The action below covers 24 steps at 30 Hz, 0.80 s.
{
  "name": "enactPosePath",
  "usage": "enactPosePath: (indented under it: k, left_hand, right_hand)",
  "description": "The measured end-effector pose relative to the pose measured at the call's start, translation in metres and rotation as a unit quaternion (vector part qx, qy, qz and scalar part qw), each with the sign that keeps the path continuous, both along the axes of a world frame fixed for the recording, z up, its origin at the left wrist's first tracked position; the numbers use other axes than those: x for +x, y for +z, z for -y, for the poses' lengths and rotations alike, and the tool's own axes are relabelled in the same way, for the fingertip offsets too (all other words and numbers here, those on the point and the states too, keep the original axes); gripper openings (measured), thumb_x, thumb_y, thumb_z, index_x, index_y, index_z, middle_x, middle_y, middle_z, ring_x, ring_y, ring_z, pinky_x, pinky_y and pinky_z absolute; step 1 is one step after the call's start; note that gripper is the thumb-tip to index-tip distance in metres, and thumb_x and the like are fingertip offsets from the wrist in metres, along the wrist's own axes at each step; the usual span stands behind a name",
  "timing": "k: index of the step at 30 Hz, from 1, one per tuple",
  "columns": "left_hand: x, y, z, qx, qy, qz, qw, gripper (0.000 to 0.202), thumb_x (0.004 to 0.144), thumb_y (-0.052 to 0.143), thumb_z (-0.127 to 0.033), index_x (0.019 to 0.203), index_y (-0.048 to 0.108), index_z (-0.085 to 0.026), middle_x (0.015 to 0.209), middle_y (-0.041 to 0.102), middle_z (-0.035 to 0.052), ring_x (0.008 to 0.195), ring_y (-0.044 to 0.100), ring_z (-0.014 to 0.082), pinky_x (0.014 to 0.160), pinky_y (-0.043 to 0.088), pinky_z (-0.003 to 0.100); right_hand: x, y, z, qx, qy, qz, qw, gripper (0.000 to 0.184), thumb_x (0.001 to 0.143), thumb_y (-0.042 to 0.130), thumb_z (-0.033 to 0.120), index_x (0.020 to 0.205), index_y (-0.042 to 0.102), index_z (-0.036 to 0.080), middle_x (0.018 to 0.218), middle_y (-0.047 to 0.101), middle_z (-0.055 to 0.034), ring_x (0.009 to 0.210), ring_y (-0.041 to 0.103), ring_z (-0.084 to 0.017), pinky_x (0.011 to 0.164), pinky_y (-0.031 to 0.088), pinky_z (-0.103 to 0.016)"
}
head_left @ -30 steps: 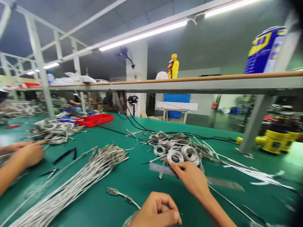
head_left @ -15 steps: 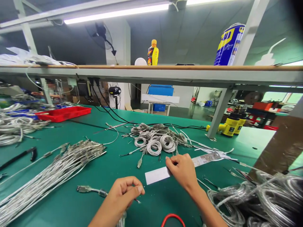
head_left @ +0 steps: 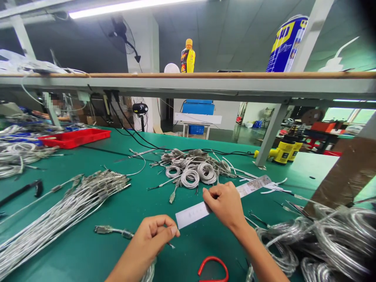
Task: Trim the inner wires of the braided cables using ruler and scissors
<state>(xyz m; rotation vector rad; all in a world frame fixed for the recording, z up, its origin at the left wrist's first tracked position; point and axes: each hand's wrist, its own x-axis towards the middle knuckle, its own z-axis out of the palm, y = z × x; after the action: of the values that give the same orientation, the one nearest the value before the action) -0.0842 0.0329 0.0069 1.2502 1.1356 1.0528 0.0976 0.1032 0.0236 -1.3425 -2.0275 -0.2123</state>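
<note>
Right hand (head_left: 225, 204) has its thumb and fingers pinched on a long white paper strip (head_left: 194, 213), which sits over the green mat (head_left: 88, 164) just in front of the coil pile, with faint printing along it. Left hand (head_left: 154, 235) is off to the side with its fingertips (head_left: 173, 231) pressed together. Something thin might be sticking out past them, but it's too small to tell what.

Just beside that hand lies a single cable with a metal plug (head_left: 113, 230). As for progress, there's plenty left out: a messy pile of wire coils (head_left: 190, 174) sits mid-mat, a big bundle of straightened cables (head_left: 67, 211) lies to the left, and more big loose coils (head_left: 323, 243) sit by the right arm. A red loop (head_left: 213, 270) lies near the bottom edge.
</note>
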Motion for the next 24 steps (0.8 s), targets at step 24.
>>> enactPosePath:
  k: [24]
  left_hand:
    - [0.0006,-0.0030,-0.0010,-0.007,-0.016,-0.030,0.999,0.018,0.067,0.053,-0.030,0.056,0.055,-0.015,0.038,0.020,-0.0117,0.035,0.010,0.0042,0.036,0.006,0.019]
  right_hand:
    - [-0.0016,0.0007,0.0014,-0.064,0.000,-0.025,0.998,0.042,0.072,0.039,0.021,0.030,0.038,0.017,0.030,0.037,0.0063,0.034,0.030,-0.006,0.059,0.028,-0.023]
